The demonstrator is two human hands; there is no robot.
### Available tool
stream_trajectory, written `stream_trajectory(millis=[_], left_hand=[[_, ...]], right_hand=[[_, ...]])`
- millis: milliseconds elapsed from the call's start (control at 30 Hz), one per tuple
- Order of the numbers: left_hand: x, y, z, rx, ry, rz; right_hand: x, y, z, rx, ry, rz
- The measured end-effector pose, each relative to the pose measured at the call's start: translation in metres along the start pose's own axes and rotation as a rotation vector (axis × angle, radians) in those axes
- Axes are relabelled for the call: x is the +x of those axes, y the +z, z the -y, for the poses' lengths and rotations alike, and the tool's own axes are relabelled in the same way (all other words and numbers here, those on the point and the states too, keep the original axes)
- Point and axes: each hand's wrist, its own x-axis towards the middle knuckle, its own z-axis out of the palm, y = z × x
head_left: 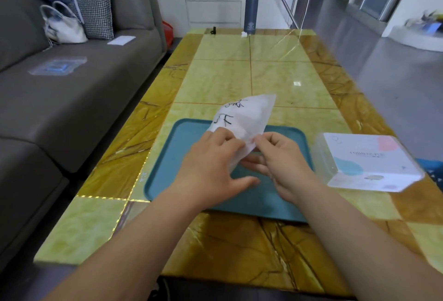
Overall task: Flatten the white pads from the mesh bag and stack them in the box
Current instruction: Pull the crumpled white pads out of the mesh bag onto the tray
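Your left hand point(215, 159) and right hand point(282, 164) pinch the bag point(247, 116) at its near end; spread it wide over the tray point(275, 204)

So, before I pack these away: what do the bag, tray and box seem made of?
The bag looks like thin translucent white mesh fabric; the tray, likely matte teal plastic, moulded rim; the box, clear glossy plastic, printed insert showing through.

I see the teal plastic tray point(167, 176) on the yellow marble table point(227, 73), the clear plastic box point(369, 161) just right of it, the grey metal flask point(252, 10) far behind.
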Motion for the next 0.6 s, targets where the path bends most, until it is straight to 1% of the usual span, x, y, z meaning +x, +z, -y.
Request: stream_trajectory(millis=[33, 67, 133, 200, 267, 300, 367, 400, 433, 500, 600], left_hand=[[0.0, 0.0, 0.002, -0.006, -0.02, -0.006], [0.0, 0.0, 0.004, -0.029, -0.024, -0.055], [-0.001, 0.002, 0.009, -0.039, 0.023, -0.177], [-0.002, 0.001, 0.011, -0.024, 0.057, -0.244], [-0.004, -0.001, 0.012, -0.011, 0.081, -0.284], [-0.005, -0.003, 0.013, -0.036, 0.08, -0.285], [-0.01, -0.005, 0.013, -0.153, 0.031, -0.251], [-0.011, -0.004, 0.013, -0.207, -0.004, -0.24], [-0.012, -0.004, 0.013, -0.242, -0.041, -0.252], [-0.012, -0.007, 0.012, -0.25, -0.113, -0.325], [-0.01, -0.01, 0.008, -0.283, -0.166, -0.388]], right_hand=[[0.0, 0.0, 0.001, 0.04, 0.001, 0.008], [-0.001, 0.0, 0.003, 0.076, -0.006, 0.017], [-0.001, -0.001, 0.004, 0.128, -0.014, 0.04], [-0.001, -0.002, 0.003, 0.114, 0.005, 0.049], [-0.001, -0.002, -0.003, -0.024, 0.004, -0.021], [-0.002, -0.001, -0.005, -0.117, -0.03, -0.081], [-0.007, 0.001, -0.004, -0.32, -0.197, -0.221], [-0.009, 0.001, -0.002, -0.424, -0.304, -0.262], [-0.013, 0.0, 0.002, -0.512, -0.392, -0.261], [-0.022, 0.002, 0.008, -0.586, -0.477, -0.155], [-0.034, 0.01, 0.008, -0.579, -0.472, 0.053]])
